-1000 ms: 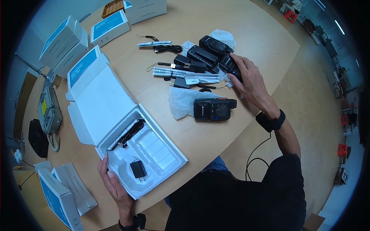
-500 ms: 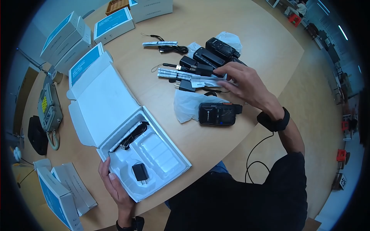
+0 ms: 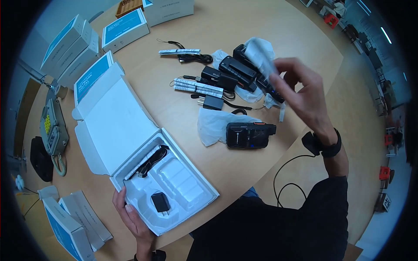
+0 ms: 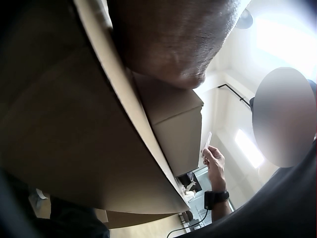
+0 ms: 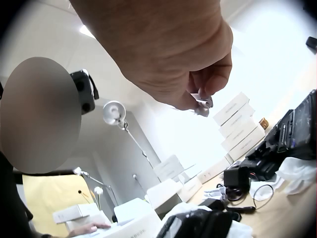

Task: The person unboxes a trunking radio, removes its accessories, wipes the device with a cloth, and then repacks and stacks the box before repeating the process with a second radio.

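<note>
In the head view, an open white box (image 3: 190, 212) with a moulded tray stands before me, its lid folded back. Its tray holds a black plug adapter (image 3: 160, 202) and a black cable (image 3: 152, 162) beside a folded paper strip. My left hand (image 3: 134, 217) rests along the box's outer side, its fingers fairly straight. Raised above the far right pile, my right hand (image 3: 305, 89) pinches a thin clear plastic packet (image 3: 259, 56) between thumb and fingers; it is blurred by motion. Below the packet lie black two-way radios (image 3: 237, 69), partly hidden. Another radio (image 3: 248, 135) lies nearer, beside white wrapping (image 3: 212, 126).
Folded paper strips (image 3: 198, 87), adapters (image 3: 212, 102) and cords lie between box and radios. A further cable (image 3: 196, 58) sits behind them. White-and-blue boxes (image 3: 72, 48) are stacked at far left, more (image 3: 80, 217) at near left. A desk phone (image 3: 55, 124) stands at the left edge.
My right hand has gone from a radio to the plastic packet among the paper strips, then lifted it up and to the right. The left hand stays at the box.
</note>
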`<move>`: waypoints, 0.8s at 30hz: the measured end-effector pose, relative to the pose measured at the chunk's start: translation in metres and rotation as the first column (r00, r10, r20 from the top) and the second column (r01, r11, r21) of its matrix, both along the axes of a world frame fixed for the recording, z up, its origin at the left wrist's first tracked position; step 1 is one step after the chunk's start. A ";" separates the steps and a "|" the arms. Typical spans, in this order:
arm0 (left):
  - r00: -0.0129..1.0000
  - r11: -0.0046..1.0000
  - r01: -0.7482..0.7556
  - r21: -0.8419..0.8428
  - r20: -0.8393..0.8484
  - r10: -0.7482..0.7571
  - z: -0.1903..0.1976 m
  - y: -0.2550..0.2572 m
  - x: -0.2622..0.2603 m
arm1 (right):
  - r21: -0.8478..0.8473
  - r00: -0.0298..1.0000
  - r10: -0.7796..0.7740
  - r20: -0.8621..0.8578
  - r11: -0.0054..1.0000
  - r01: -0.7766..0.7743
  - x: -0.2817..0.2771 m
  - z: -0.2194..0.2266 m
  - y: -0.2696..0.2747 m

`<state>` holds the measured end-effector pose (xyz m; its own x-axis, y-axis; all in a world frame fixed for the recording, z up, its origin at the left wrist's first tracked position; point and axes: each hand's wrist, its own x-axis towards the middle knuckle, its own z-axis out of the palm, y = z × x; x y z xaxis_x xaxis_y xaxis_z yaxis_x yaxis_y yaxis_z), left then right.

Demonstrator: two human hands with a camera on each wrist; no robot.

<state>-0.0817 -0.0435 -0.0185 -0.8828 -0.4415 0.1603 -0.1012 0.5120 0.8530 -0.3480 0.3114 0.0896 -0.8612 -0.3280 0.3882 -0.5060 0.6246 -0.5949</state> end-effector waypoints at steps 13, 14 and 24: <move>1.000 1.000 -0.003 0.009 0.029 0.003 0.001 -0.001 0.001 | 0.452 0.965 0.249 0.084 0.854 -0.260 -0.061 -0.039 -0.048; 0.999 1.000 -0.002 0.016 0.034 0.001 0.001 -0.001 0.002 | 0.424 0.967 0.242 0.086 0.869 -0.255 -0.063 -0.037 -0.049; 0.999 0.999 -0.029 -0.018 0.042 0.030 0.002 0.002 0.001 | 0.593 0.941 0.338 0.010 0.756 -0.278 -0.052 -0.041 -0.054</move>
<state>-0.0809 -0.0414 -0.0166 -0.8755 -0.4652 0.1307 -0.1527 0.5229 0.8386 -0.4001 0.2575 0.0483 -0.6442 -0.7570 0.1097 -0.7647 0.6342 -0.1140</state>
